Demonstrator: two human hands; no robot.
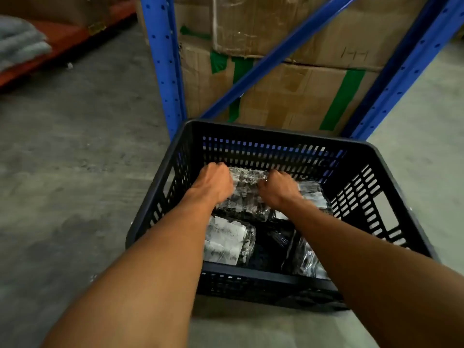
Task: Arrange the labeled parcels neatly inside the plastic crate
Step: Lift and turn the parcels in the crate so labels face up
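One black plastic crate [391, 156] stands on the floor. Four clear-wrapped parcels show inside it: one far parcel [244, 187] between the hands, one far-right parcel [313, 194], one near-left parcel [229, 238] and one near-right parcel [305, 257]. Two hands reach in, the left hand [213, 184] and the right hand [278, 189]. Behind the crate are two blue rack uprights [164, 59] and at least two stacked cardboard boxes [288, 96]

White labels [227, 238] on the wrapped parcels [244, 194] are too blurred to read; no other text shows.
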